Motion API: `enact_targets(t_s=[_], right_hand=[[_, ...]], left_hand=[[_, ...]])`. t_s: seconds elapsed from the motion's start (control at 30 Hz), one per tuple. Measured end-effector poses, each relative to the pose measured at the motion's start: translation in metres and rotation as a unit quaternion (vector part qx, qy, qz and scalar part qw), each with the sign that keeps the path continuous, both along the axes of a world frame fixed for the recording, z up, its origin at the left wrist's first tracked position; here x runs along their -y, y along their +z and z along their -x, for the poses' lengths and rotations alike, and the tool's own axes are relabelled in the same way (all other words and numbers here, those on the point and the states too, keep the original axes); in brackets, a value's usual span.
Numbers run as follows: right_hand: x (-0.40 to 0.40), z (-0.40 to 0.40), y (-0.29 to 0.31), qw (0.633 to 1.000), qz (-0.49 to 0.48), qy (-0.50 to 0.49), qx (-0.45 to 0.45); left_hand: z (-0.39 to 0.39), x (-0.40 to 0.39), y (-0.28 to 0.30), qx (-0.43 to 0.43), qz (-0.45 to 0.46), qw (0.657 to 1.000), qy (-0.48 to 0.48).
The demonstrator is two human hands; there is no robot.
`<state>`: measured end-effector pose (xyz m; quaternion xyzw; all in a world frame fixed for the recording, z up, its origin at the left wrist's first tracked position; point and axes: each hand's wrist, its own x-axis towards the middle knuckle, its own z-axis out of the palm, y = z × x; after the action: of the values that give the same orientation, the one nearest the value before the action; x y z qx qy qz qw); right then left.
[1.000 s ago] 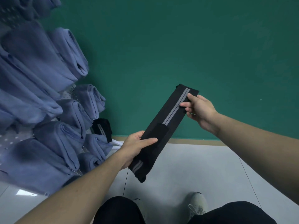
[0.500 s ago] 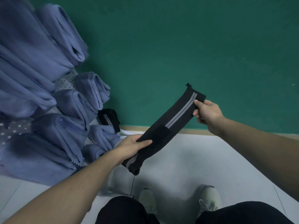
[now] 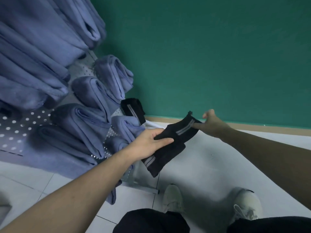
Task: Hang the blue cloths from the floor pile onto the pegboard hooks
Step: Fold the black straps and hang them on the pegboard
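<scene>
left hand (image 3: 148, 143): grips black striped band (image 3: 170, 143) mid-length
right hand (image 3: 212, 124): pinches band's far end
blue cloths (image 3: 94, 98): hanging on pegboard (image 3: 15, 128), left of band

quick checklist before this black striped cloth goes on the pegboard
1. Left hand grips the black striped cloth at its middle: ok.
2. Right hand pinches its far end: ok.
3. Cloth off the floor, folded between the hands: ok.
4. Free hook on the pegboard: cannot tell, the hanging blue cloths hide the hooks.
5. Matching black cloth already hung by the wall: ok.
</scene>
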<state>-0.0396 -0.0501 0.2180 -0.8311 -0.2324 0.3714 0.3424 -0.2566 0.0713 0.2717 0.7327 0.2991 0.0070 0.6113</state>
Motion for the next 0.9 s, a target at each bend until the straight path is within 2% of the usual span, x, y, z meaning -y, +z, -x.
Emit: enact_targets(t_s=[0.07,0.13,0.2,0.3,0.43,0.53,0.63,0.77,0.83,0.9], right_hand=[[-0.011,0.016,0.000,0.991,-0.116,0.070,0.022],[-0.022,0.038,0.011,0.966,-0.202,0.164,0.004],[-0.031,0.057,0.016,0.942,-0.224,0.249,0.000],[-0.042,0.073,0.010,0.929,-0.212,0.302,0.028],[-0.046,0.085,0.006,0.908,-0.237,0.341,-0.048],[-0.051,0.094,-0.003,0.890,-0.188,0.414,-0.018],[-0.054,0.087,-0.015,0.897,-0.128,0.424,-0.001],[-0.056,0.073,-0.019,0.899,-0.066,0.433,0.011],[-0.058,0.069,-0.021,0.887,-0.010,0.457,0.058],[-0.063,0.063,-0.029,0.890,-0.001,0.453,0.049]], left_hand=[[0.000,0.000,-0.002,0.003,-0.019,1.000,-0.007],[0.001,-0.004,-0.005,0.014,-0.054,0.998,-0.008],[0.005,-0.008,-0.009,0.027,-0.085,0.996,-0.008],[0.015,-0.007,-0.017,0.040,-0.101,0.994,0.003],[0.037,-0.004,-0.032,0.017,-0.145,0.989,-0.001],[0.054,-0.005,-0.042,0.005,-0.143,0.990,-0.010],[0.066,0.001,-0.051,-0.013,-0.128,0.992,-0.002],[0.081,0.003,-0.067,-0.044,-0.114,0.990,0.063],[0.091,0.002,-0.080,-0.060,-0.083,0.990,0.099],[0.102,0.002,-0.091,-0.069,-0.041,0.988,0.132]])
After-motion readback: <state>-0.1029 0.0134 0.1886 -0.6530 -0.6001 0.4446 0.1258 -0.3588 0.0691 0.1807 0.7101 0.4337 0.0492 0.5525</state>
